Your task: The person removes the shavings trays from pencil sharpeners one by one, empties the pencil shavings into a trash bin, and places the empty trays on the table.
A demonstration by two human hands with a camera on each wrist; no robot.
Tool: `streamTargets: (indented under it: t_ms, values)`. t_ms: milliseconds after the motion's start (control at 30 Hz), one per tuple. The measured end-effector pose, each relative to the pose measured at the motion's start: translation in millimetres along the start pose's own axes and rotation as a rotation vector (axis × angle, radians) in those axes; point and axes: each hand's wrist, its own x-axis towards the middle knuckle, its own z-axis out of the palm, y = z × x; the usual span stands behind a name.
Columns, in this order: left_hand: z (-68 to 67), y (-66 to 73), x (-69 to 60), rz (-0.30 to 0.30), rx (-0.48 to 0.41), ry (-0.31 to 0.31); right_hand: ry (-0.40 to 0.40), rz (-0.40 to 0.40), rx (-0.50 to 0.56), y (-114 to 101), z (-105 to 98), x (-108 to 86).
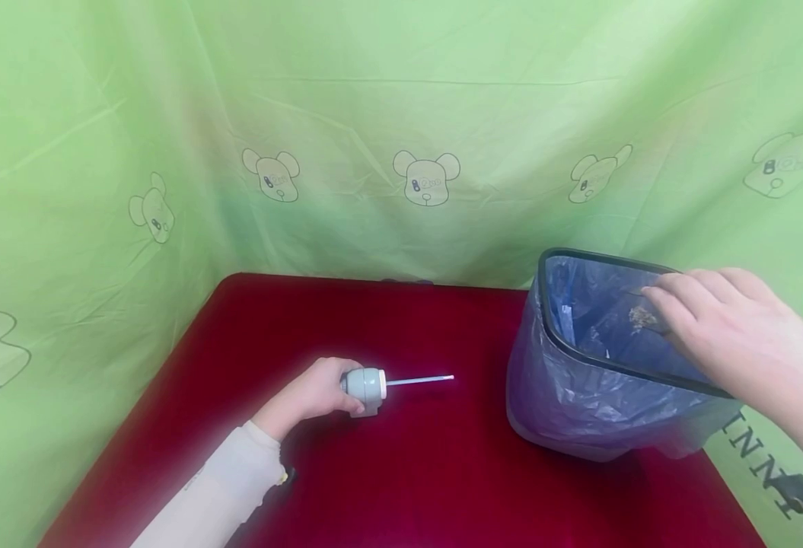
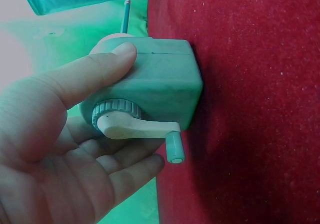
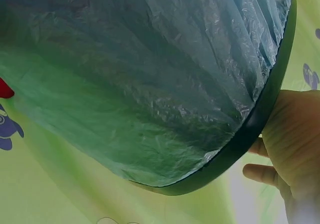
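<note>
My left hand point(image 1: 319, 388) grips a grey-green crank pencil sharpener point(image 2: 155, 76) low over the red table. Its thumb lies along one side, with the fingers round the other. The pale crank point(image 2: 135, 127) faces the wrist. Out of the sharpener's front sticks a blue pencil point(image 1: 418, 380), its pink-tipped end pointing right. My right hand point(image 1: 723, 320) is over the bin point(image 1: 579, 358), fingers bent down inside the rim. At its fingertips it pinches what looks like a see-through shavings tray, with tan pencil shavings point(image 1: 642, 317) showing; the hand hides most of it.
The bin at the table's right has a black rim point(image 3: 250, 129) and a bluish plastic liner point(image 3: 150, 83). Red cloth covers the table point(image 1: 291, 320). Green curtains point(image 1: 346, 114) printed with bear heads hang behind and at both sides.
</note>
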Motion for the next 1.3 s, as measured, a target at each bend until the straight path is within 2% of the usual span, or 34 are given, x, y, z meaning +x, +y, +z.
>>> streamTargets:
  t_ms: [333,1300]
  values:
    - [-2.0,1.2,-0.6,-0.016,-0.012,0.005,-0.048,-0.024,-0.015,3.3,-1.1,-4.3]
    - [-0.4,-1.4,0.2,-0.014,-0.014,-0.003,-0.078,-0.110,-0.070,5.7,-10.4,2.8]
